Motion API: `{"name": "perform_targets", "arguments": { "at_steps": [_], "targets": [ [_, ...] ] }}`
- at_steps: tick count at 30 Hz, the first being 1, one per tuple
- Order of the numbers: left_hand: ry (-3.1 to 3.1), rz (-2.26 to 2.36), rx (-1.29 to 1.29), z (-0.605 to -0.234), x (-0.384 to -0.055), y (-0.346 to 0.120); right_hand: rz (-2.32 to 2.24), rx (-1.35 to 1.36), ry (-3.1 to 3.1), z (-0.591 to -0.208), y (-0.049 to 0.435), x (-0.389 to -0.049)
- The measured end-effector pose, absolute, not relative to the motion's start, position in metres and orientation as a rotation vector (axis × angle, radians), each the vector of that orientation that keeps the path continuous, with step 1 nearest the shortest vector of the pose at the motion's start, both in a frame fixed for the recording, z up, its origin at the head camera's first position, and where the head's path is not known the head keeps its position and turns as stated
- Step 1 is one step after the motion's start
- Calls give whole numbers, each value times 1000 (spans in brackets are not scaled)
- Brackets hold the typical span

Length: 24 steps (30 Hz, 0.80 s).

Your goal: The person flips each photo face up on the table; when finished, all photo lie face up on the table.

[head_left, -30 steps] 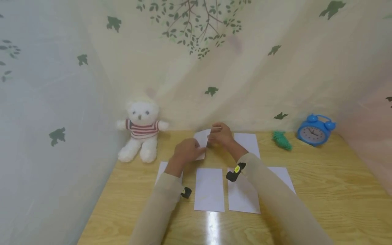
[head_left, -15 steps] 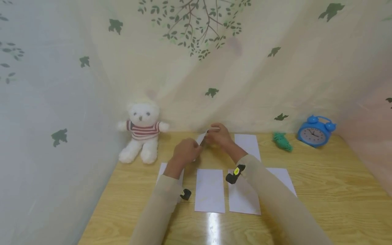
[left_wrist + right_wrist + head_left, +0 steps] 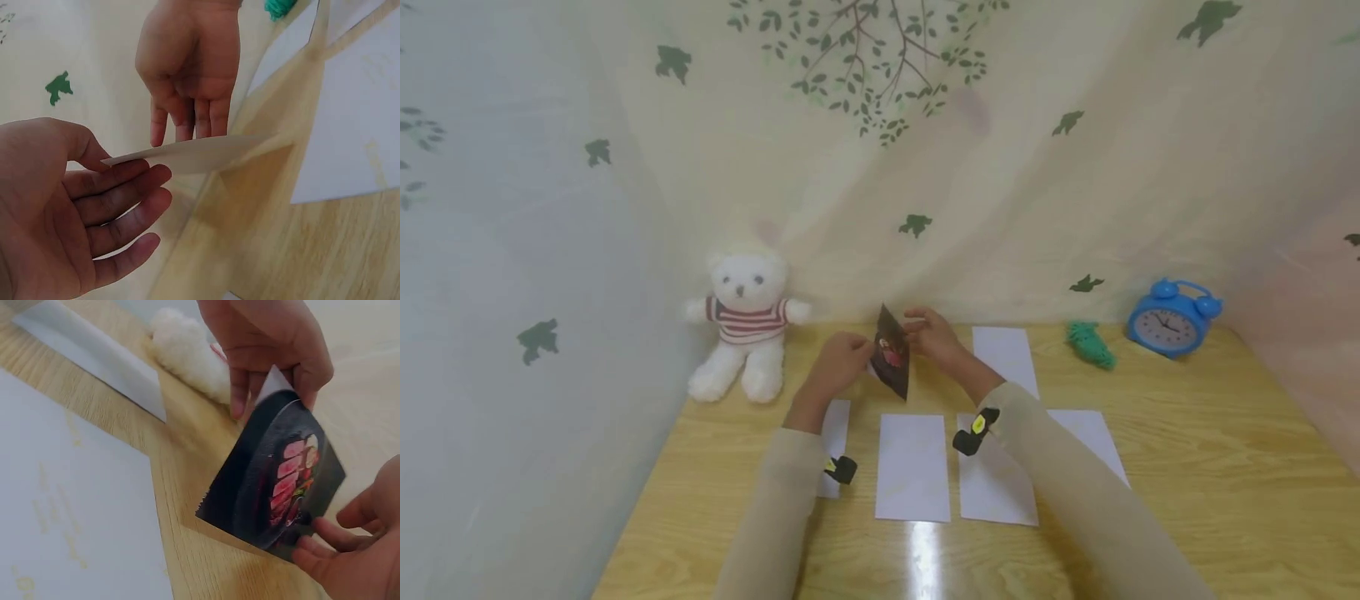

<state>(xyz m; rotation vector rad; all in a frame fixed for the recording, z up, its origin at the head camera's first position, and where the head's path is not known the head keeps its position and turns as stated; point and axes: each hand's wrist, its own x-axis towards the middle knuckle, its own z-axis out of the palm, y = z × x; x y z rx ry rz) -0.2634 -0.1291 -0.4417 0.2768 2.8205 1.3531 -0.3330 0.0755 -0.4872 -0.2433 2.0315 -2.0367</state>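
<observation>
My left hand (image 3: pixel 841 363) pinches the edge of a picture card (image 3: pixel 891 357) between thumb and forefinger, holding it upright over the back of the table. In the right wrist view, the card's dark printed face (image 3: pixel 250 469) shows sliced pink meat with vegetables on a plate. Its plain white back (image 3: pixel 200 156) appears in the left wrist view. On the card's opposite side, my right hand (image 3: pixel 936 340) has its fingers loosely extended, and the fingertips (image 3: pixel 304 555) touch the printed face near its edge. The left hand's other fingers (image 3: pixel 140 215) are spread below the card.
Several white cards lie face down on the wooden table (image 3: pixel 1210 467), among them a front middle card (image 3: pixel 913 467) and a back card (image 3: pixel 1006 358). A white teddy bear (image 3: pixel 748 325) sits at left. A green toy (image 3: pixel 1091 344) and blue alarm clock (image 3: pixel 1168 321) are at right.
The card has turned over from its white back to its printed face toward the head camera. My left hand has shifted left; my right hand's fingers have loosened from their earlier grip.
</observation>
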Motion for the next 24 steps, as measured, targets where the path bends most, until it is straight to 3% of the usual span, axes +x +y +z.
{"name": "perform_targets", "arguments": {
  "at_steps": [4, 8, 13, 24],
  "targets": [
    [2799, 1337, 209, -448, -264, -136, -1792, -515, 2163, -506, 81, -342],
    [2799, 1218, 92, -455, -265, -142, -1353, -534, 2356, -472, 73, -315],
    [2813, 1025, 3, -464, -267, -148, -1026, -596, 2473, -474, 72, -310],
    [2799, 918, 84, -471, -278, -163, -806, -714, 2594, -478, 71, -310]
  ]
}}
